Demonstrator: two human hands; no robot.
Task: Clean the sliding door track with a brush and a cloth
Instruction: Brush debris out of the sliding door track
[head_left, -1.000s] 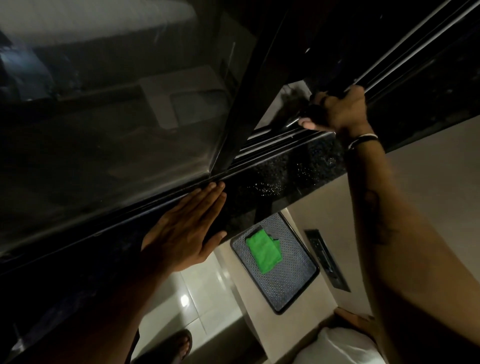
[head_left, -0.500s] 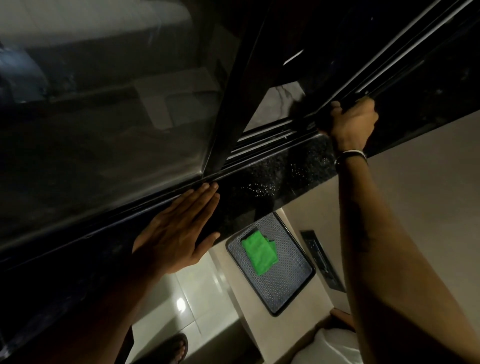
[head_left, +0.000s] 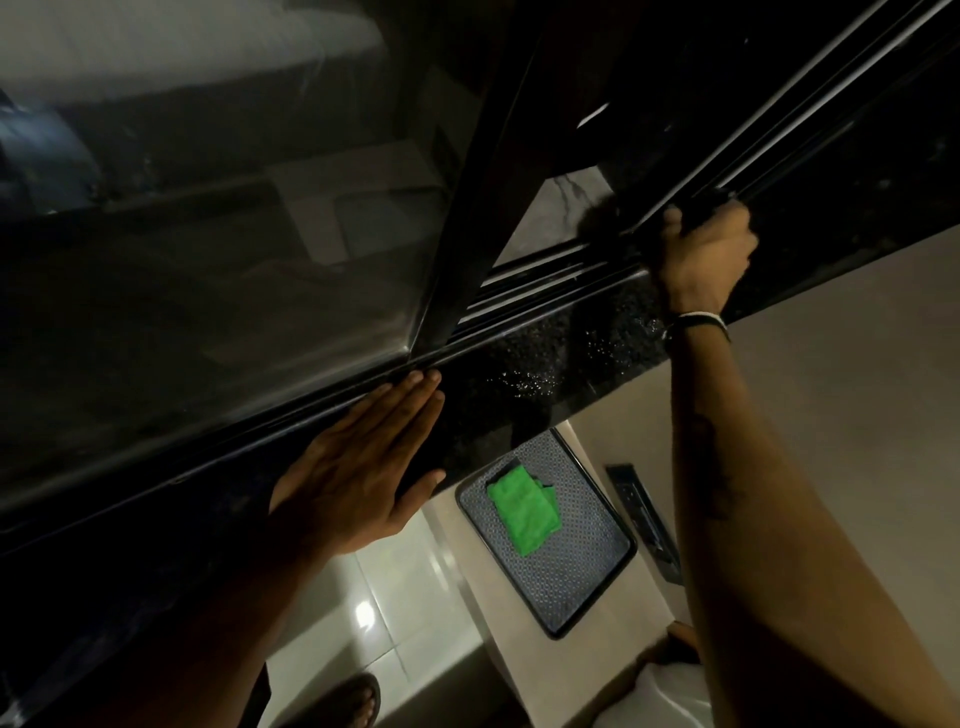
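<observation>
The sliding door track (head_left: 524, 291) runs diagonally across the dark granite sill (head_left: 545, 358). My right hand (head_left: 701, 249) is closed around a dark brush (head_left: 602, 221) whose bristles rest on the track rails. My left hand (head_left: 363, 467) lies flat and open on the sill, fingertips at the track edge below the glass door frame (head_left: 467, 218). A green cloth (head_left: 522, 506) lies folded on a grey tray (head_left: 582, 571) below the sill.
The glass door panel (head_left: 208, 234) fills the left half. The tray sits on a beige ledge (head_left: 498, 649) beside a dark slot (head_left: 644, 514). White floor tiles (head_left: 374, 613) and a sandalled foot (head_left: 353, 701) lie below.
My right hand has slid the brush along the track toward the upper right. My left hand stays flat on the sill.
</observation>
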